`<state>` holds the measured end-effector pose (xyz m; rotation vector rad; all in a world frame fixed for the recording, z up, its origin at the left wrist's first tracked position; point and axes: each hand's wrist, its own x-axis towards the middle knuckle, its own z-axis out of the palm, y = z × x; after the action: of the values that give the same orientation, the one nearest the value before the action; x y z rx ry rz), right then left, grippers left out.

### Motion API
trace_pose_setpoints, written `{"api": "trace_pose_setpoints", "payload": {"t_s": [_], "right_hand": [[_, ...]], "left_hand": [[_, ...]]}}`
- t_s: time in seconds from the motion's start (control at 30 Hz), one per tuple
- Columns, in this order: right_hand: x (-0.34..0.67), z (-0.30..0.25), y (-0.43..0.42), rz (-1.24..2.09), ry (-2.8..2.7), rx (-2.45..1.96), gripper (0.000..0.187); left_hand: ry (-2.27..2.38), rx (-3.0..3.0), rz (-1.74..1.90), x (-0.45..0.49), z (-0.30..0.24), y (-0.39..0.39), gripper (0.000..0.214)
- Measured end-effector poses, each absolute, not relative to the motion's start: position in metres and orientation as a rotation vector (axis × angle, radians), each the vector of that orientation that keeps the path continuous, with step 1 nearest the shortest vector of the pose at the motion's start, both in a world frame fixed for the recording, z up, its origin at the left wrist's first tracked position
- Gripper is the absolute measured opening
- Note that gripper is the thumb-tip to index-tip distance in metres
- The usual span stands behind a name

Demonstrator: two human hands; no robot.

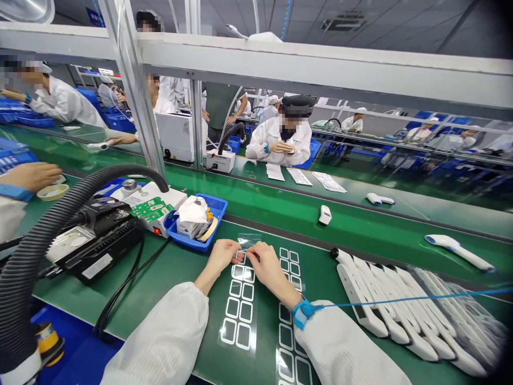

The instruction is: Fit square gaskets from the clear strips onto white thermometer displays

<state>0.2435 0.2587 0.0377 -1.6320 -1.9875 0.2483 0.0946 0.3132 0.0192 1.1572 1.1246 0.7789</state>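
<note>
My left hand (222,256) and my right hand (265,263) meet over the top end of a clear film strip (239,307) printed with white-edged rectangular windows. Both hands pinch a small transparent piece of film (247,241) between their fingertips, lifted just above the strip. A second strip of the same windows (289,331) lies to the right, partly under my right forearm. My right wrist wears a blue strap (301,313) with a blue cord running off to the right. Both arms are in white sleeves.
A row of white plastic housings (385,305) lies to the right. A blue tray (200,222) of small items, a black device (100,235) with a corrugated hose (36,251) and cables stand left. White thermometers (457,250) ride the green belt. Other workers sit opposite and at left.
</note>
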Motion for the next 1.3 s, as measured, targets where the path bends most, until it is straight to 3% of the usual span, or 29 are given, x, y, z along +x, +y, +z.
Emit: {"api": "trace_pose_setpoints", "payload": {"t_s": [0.37,0.53,0.63,0.77,0.87,1.1,1.3], "right_hand": [[0.233,0.035,0.249,0.173,-2.048,-1.572,0.022],[0.264,0.052,0.224,-0.066,-2.153,-1.456,0.026],[0.323,0.066,0.219,-0.189,-2.045,-1.742,0.025],[0.401,0.079,0.210,-0.300,-1.875,-2.446,0.051],[0.423,0.077,0.198,-0.256,-1.815,-2.640,0.054],[0.406,0.088,0.165,0.041,-1.772,-2.576,0.055],[0.360,0.148,0.105,0.166,-1.516,-1.825,0.056]], "left_hand": [[1.121,1.245,0.824,0.091,0.015,0.315,0.020],[1.118,1.294,0.815,0.086,0.017,0.317,0.032],[1.130,1.345,0.818,0.086,0.014,0.318,0.037],[1.171,1.443,0.843,0.086,0.010,0.320,0.043],[1.218,1.542,0.935,0.084,0.011,0.319,0.044],[1.252,1.663,1.180,0.077,0.028,0.312,0.035],[1.229,1.490,1.361,0.065,0.054,0.253,0.042]]}}
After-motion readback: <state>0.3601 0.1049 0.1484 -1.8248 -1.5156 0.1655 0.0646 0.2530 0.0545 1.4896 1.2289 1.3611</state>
